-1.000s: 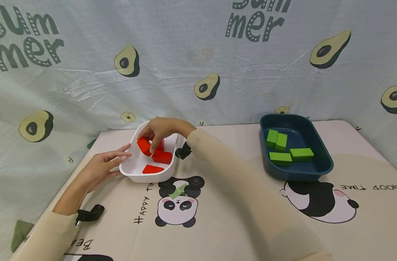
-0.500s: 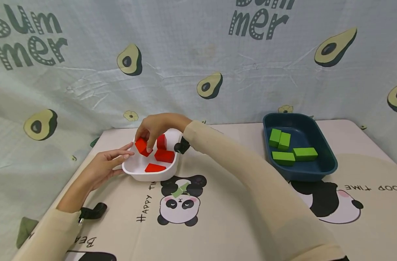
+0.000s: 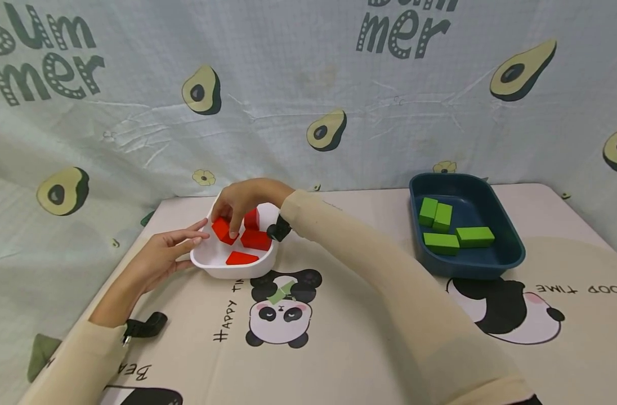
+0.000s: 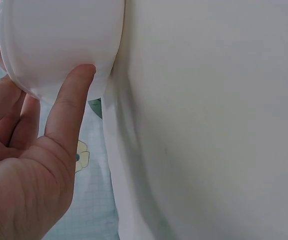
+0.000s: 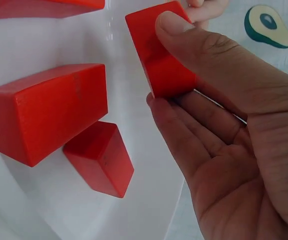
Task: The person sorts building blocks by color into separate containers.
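Note:
In the head view, my right hand (image 3: 240,201) reaches into a white plastic bin (image 3: 232,272) and pinches a red block (image 3: 223,230) near the bin's left side. Thumb and fingertips hold that block (image 5: 161,52) in the right wrist view. Several other red blocks lie in the bin, such as one red block (image 3: 255,240) at its right side. My left hand (image 3: 159,256) touches the bin's left rim and wall with fairly straight fingers. One digit of the left hand (image 4: 38,150) lies against the bin's outer wall (image 4: 63,45) in the left wrist view.
A dark blue bin (image 3: 468,271) stands at the back right with several green blocks (image 3: 475,237) in it. A panda-printed cloth (image 3: 313,360) covers the table. Behind it hangs an avocado-patterned sheet (image 3: 268,84).
My right hand, with the red block pinched throughout, has shifted slightly left and down inside the white bin. The left hand stays at the rim. The head view has shifted a little.

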A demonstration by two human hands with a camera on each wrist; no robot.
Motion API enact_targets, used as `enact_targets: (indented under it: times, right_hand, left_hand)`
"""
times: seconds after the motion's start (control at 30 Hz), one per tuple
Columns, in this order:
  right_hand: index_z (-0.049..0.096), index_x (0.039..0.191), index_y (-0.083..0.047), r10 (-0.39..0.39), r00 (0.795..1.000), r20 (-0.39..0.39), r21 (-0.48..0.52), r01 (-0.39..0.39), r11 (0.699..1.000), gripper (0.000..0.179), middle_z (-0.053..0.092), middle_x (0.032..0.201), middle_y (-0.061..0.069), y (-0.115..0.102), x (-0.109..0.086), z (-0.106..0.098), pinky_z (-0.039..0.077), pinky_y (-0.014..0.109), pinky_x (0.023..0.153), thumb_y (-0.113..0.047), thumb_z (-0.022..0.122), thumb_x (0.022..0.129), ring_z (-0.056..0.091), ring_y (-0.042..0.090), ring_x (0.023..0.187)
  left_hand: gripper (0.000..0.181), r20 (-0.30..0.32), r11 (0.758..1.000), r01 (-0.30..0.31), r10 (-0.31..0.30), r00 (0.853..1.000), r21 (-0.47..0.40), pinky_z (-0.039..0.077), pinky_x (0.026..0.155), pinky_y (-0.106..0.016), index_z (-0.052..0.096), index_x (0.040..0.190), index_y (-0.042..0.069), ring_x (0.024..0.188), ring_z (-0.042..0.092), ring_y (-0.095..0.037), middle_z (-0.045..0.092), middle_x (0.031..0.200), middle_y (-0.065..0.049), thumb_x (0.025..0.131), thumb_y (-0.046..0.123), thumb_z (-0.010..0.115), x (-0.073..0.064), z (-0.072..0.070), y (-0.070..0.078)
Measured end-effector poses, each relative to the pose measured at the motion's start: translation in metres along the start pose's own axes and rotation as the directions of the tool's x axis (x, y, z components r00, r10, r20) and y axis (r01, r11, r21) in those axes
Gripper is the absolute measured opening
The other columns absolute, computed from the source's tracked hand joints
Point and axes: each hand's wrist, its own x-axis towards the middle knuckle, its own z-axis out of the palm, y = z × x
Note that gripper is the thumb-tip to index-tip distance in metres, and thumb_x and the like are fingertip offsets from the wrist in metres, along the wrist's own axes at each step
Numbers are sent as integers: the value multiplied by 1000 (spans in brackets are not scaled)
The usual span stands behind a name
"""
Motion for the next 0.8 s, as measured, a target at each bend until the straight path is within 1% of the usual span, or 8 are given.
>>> enact_targets:
  times: [0.1, 0.23, 0.33, 0.43, 0.53, 0.63, 0.73, 0.8]
  right_hand:
    - [58, 144, -14, 3, 1000, -2, 45, -3, 999, 58, 62, 137, 2, 1, -1, 1, 51, 20, 98, -19, 79, 90, 57, 14, 123]
    - [58, 144, -13, 9, 1000, -17, 86, -8, 996, 56, 59, 143, 2, 2, -7, 3, 54, 24, 98, -18, 77, 92, 57, 15, 127]
    - [59, 143, -13, 14, 999, -42, 54, -12, 998, 53, 59, 143, 4, 6, -16, 3, 54, 25, 98, -19, 75, 93, 58, 16, 127]
    - [59, 142, -10, 12, 998, -67, -6, -12, 1000, 50, 60, 142, 8, 11, -30, 3, 55, 25, 98, -20, 73, 95, 59, 18, 125]
    - [60, 140, -9, 3, 994, -108, -70, -11, 997, 46, 62, 139, 9, 12, -54, 2, 55, 26, 98, -22, 70, 97, 61, 19, 124]
    - [63, 137, -9, -12, 986, -169, -117, -8, 993, 41, 65, 136, 8, 9, -84, 4, 54, 26, 99, -22, 69, 98, 61, 19, 122]
    - [65, 134, -11, -31, 974, -224, -138, 0, 990, 38, 66, 133, 4, 7, -116, 8, 53, 26, 100, -22, 69, 98, 61, 17, 123]
    - [65, 134, -11, -41, 968, -248, -132, 8, 991, 37, 67, 133, 2, 8, -137, 11, 53, 29, 102, -21, 69, 99, 61, 18, 123]
  left_hand:
    - [51, 4, 1000, 0, 0, 1000, -14, 57, 92, -33, 52, 139, -10, 155, 13, -38, 18, 170, -5, 103, 23, 63, 1, 1, 0]
    - [51, -1, 1000, 0, 0, 1000, -5, 57, 92, -32, 53, 139, -9, 154, 14, -38, 18, 169, -5, 102, 24, 63, 1, 3, 0]
    - [51, -7, 1000, 6, -6, 1000, 18, 57, 92, -32, 53, 139, -7, 154, 14, -38, 19, 169, -5, 102, 26, 64, 0, 4, 0]
    - [53, -8, 1000, 10, -10, 1000, 29, 57, 92, -33, 53, 140, -7, 154, 16, -39, 19, 169, -5, 102, 27, 64, -1, 6, 0]
    - [52, -15, 999, 16, -15, 1000, 42, 57, 92, -32, 53, 140, -6, 153, 17, -40, 19, 169, -4, 102, 27, 63, -1, 6, 0]
    - [51, -17, 999, 18, -17, 1000, 48, 57, 92, -31, 54, 140, -5, 153, 18, -40, 18, 169, -4, 102, 27, 63, -2, 5, 0]
    - [50, -7, 999, 14, -14, 1000, 45, 57, 92, -30, 54, 140, -5, 153, 17, -41, 17, 170, -4, 102, 26, 63, -2, 2, -1]
    - [49, -6, 999, 12, -12, 1000, 50, 57, 91, -29, 54, 140, -5, 153, 17, -41, 16, 170, -4, 103, 26, 63, -2, 0, -1]
